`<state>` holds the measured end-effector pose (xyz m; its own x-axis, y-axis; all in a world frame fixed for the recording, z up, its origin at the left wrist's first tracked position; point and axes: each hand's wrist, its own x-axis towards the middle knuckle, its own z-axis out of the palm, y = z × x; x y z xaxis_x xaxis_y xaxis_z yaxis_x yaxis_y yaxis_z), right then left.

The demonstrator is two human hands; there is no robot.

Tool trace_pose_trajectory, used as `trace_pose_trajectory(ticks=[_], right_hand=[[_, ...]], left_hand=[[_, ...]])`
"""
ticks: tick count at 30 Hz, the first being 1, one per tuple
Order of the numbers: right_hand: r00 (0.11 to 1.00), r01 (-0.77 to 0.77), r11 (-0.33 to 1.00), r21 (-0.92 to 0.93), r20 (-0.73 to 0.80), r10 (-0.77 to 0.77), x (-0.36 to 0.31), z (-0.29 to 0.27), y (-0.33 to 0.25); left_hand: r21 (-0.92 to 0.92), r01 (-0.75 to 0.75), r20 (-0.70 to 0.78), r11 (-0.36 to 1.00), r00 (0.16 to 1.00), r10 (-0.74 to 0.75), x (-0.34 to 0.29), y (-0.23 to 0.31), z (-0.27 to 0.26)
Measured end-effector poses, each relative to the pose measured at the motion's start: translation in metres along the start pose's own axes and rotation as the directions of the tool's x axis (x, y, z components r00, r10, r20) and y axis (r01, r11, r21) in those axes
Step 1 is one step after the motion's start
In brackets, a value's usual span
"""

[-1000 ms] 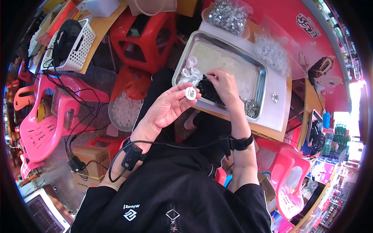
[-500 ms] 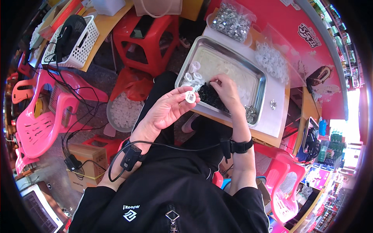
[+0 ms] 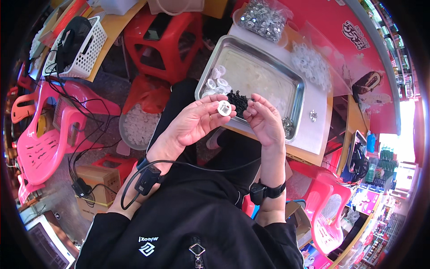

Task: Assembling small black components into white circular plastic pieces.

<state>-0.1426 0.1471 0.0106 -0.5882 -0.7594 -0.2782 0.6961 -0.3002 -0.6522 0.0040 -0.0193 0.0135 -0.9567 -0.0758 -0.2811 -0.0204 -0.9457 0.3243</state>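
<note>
My left hand pinches a round white plastic piece between thumb and fingers, its hollow face turned up. Level with it, a little to the right, my right hand has thumb and fingertips pressed together. A tiny black part shows at those fingertips, too small to make out well. Just beyond both hands is a heap of small black parts in a metal tray. More white round pieces lie at the tray's left end. Small metal parts sit in its near right corner.
Beyond the tray stands a clear bag of metal parts; a bag of translucent white pieces lies right of it. A bowl of white pieces is at lower left, near a red stool. A cable links my wrists.
My right hand has drawn back from the black heap toward me, near my left hand. The left hand has shifted slightly right, still holding the white piece, which now faces up more.
</note>
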Motion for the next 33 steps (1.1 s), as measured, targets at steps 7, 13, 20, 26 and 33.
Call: trace_pose_trajectory(ticks=[7,13,20,26,33], right_hand=[[0.997,0.023,0.986,0.163,0.070,-0.034,-0.011,0.008,0.003],[0.999,0.038,0.976,0.214,-0.003,-0.038,-0.013,0.006,0.010],[0.992,0.083,0.995,0.059,-0.097,-0.077,-0.019,0.012,0.014],[0.977,0.176,0.968,-0.180,-0.086,-0.194,-0.027,0.022,0.019],[0.979,0.189,0.979,-0.081,-0.065,-0.194,-0.028,0.018,0.020]], left_hand=[[0.017,-0.008,-0.024,1.000,1.000,0.009,0.000,-0.003,-0.001],[0.036,0.018,0.001,0.999,1.000,-0.018,0.001,-0.004,0.001],[0.057,0.055,0.007,0.997,0.998,-0.055,-0.002,-0.007,0.003],[0.034,0.055,0.014,0.998,0.998,-0.056,-0.002,-0.007,-0.003],[0.042,0.056,0.002,0.998,0.998,-0.056,-0.004,-0.007,0.004]])
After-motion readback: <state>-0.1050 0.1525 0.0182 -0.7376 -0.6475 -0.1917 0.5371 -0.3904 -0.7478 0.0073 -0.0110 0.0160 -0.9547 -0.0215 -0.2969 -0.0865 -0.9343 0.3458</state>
